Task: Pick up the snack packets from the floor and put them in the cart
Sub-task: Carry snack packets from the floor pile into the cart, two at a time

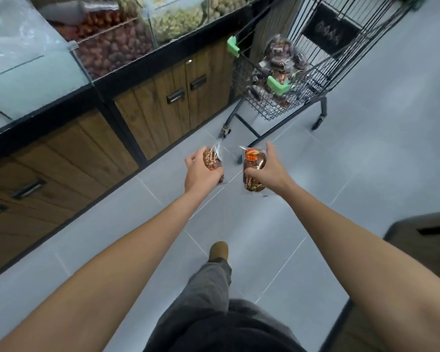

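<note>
Ahead of both hands, and a little to their right, stood the black wire shopping cart with green plastic corner guards (261, 104), its near end turned toward the person and its long axis running away from them. Short of the cart, the left hand (201, 171) gripped a clear plastic snack packet with dark brown filling (212, 160), fingers curled round it. Just beside it, on the cart's side, the right hand (267, 168) gripped a second clear packet with an orange label (252, 175). That packet's long axis pointed roughly toward the cart's near end. Both packets were held in the air above the grey tiled floor (366, 174), well short of the cart's basket. The right hand looked slightly nearer the cart, so its packet would likely reach the basket first. Both arms would have to travel forward, rightward and up over the near rim.

Inside the cart lay a heap of similar dark packets (282, 57), blurred and not countable. A wooden-fronted bench with glass food bins (163, 97) ran along the cart's left side. A brown shoe (219, 250) showed on the floor, well back from the cart.

Much of the left packet was hidden behind the gripping hand. The cart's far end was cut off by the frame edge. Print on the labels was unreadable.
</note>
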{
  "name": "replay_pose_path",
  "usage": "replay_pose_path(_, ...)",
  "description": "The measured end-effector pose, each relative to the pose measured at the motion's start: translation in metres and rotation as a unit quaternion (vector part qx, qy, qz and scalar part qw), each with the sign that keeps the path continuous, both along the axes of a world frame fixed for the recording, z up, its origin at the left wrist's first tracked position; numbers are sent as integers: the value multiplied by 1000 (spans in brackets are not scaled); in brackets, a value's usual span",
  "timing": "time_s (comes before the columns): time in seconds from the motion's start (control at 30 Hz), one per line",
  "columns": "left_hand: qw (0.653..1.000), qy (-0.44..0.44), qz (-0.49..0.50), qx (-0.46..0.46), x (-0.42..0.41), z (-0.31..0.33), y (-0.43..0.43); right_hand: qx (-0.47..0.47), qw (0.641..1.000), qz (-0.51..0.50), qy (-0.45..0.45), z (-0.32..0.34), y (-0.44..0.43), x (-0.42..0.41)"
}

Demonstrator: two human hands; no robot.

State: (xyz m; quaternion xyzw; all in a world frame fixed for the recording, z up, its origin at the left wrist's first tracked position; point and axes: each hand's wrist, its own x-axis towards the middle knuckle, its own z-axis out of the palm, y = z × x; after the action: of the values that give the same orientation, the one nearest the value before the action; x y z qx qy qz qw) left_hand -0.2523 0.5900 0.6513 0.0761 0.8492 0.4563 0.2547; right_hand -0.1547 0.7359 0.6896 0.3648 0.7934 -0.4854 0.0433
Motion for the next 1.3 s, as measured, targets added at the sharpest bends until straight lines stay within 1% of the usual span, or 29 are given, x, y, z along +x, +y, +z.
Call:
replay_pose_path(0.17,999,7,-51,3,-27,15,102,5,999,-52,12,8,83,-9)
replay_pose_path(0.4,994,20,-105,2,-44,31,222,20,995,-99,11,14,191,-6)
replay_pose_path(0.6,994,12,-110,-5,-48,34,330,28,995,-95,7,6,304,-13)
replay_pose_path(0.8,998,7,-62,-34,-49,44,429,5,999,-48,15,10,413,-41)
replay_pose_path(0.93,1000,5,-15,-22,-53,43,476,-2,1000,4,5,9,471,-68)
replay_pose_path(1.07,1000,22,14,-16,-67,38,507,-21,999,39,-1,7,512,-100)
replay_pose_path(1.2,998,21,57,11,-94,27,533,-34,997,68,6,7,541,-138)
replay_pose_path(1.3,996,21,89,19,-123,21,554,-23,995,92,21,5,564,-170)
